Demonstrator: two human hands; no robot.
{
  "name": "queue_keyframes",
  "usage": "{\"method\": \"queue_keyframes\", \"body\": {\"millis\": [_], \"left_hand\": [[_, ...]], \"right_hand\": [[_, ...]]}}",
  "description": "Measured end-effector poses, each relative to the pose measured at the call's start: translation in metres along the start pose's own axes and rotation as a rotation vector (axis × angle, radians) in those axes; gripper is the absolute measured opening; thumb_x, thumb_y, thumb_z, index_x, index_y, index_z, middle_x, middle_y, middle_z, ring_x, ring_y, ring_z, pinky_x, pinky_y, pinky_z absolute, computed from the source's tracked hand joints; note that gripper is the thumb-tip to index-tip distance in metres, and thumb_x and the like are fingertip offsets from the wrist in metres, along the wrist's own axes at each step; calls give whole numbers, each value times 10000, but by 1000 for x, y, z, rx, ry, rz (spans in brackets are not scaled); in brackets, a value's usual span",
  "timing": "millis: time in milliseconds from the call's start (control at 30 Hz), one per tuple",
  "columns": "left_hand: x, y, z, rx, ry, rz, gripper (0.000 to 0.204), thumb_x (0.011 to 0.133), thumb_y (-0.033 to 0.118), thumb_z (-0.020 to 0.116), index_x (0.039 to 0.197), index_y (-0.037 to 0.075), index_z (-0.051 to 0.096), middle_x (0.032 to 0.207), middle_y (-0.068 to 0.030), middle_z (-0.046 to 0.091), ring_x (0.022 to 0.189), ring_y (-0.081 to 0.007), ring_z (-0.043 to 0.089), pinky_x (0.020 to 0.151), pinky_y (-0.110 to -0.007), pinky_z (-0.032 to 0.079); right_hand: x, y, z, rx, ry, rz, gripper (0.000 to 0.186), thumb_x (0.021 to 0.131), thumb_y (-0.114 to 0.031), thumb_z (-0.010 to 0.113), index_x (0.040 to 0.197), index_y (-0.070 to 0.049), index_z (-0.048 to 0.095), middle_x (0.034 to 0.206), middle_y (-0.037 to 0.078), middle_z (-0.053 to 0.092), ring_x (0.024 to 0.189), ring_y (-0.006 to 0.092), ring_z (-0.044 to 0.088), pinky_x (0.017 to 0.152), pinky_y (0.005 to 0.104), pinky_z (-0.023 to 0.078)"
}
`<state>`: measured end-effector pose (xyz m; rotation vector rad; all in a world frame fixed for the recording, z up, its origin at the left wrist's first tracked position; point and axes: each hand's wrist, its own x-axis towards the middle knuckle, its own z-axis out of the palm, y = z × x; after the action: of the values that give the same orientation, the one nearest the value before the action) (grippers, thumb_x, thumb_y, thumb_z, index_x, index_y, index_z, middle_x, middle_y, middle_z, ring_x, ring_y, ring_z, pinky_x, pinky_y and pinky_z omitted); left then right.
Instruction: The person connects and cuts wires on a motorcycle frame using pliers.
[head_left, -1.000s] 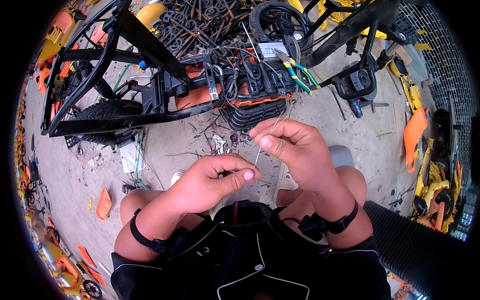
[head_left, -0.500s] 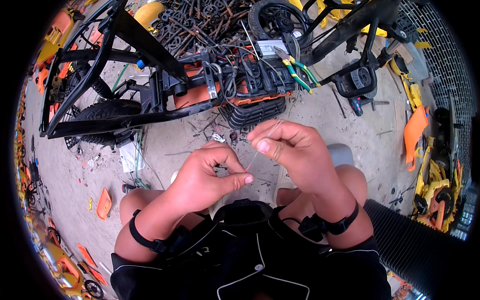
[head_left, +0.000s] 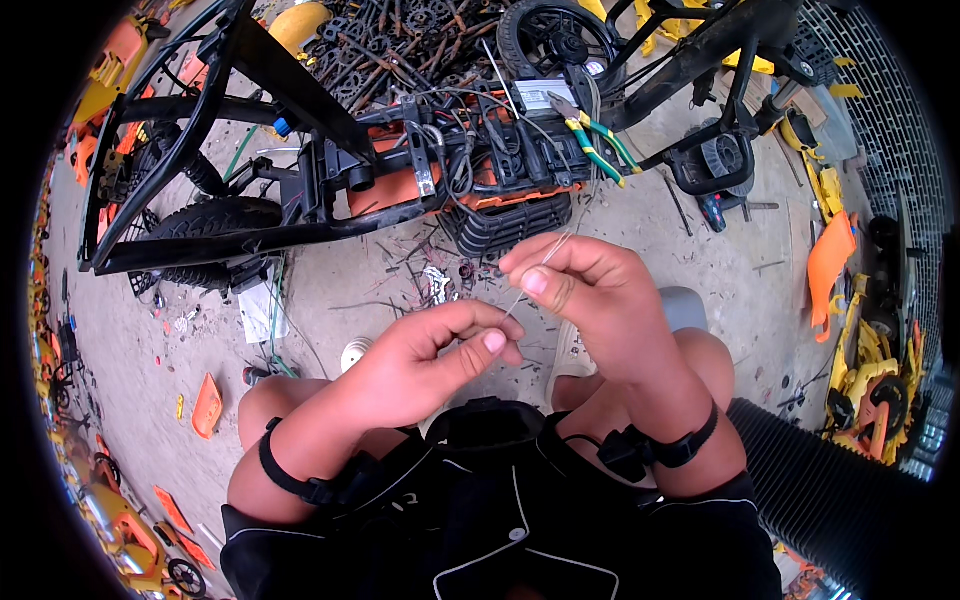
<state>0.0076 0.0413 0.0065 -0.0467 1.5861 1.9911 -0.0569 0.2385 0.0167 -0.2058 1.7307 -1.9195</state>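
Observation:
Thin pale wires [head_left: 553, 251] are pinched between the thumb and forefinger of my right hand [head_left: 595, 305]. Their loose ends stick up past the fingertips, and a strand slants down toward my left hand [head_left: 440, 350]. The left thumb and fingers are closed together around that lower end, which is mostly hidden behind them. Both hands are held up in front of a black vehicle frame [head_left: 270, 240], apart from it. Pliers with green and yellow handles [head_left: 597, 150] lie on the frame beside a silver box [head_left: 537, 97].
A heap of rusty metal parts [head_left: 400, 45] and a black wheel [head_left: 560, 40] are beyond the frame. Cut wire bits litter the concrete floor [head_left: 340, 275]. Orange and yellow panels [head_left: 832, 262] lie at the right. An orange piece [head_left: 207, 407] is at the left.
My left hand has shifted slightly up and right, its fingers moving along the strand, whose reddish end no longer shows. My right hand keeps its pinch and has moved a little right.

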Motion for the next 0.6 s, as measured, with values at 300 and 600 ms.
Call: {"method": "queue_keyframes", "body": {"millis": [300,600], "left_hand": [[2,-4,-8,228,28,127,142,928,158,648,957,32,708,846,-49,692,866,-146,620,818,-288,484],[4,-6,-7,479,187,216,88,774,125,784,818,75,726,792,-39,675,839,-195,588,791,-329,465]], "right_hand": [[0,-2,0,12,-14,16,109,900,-56,637,926,42,678,1066,117,645,973,150,584,865,297,469],[0,3,3,-34,-4,-46,96,893,-34,633,889,52,674,998,97,667,900,121,601,779,269,491]]}}
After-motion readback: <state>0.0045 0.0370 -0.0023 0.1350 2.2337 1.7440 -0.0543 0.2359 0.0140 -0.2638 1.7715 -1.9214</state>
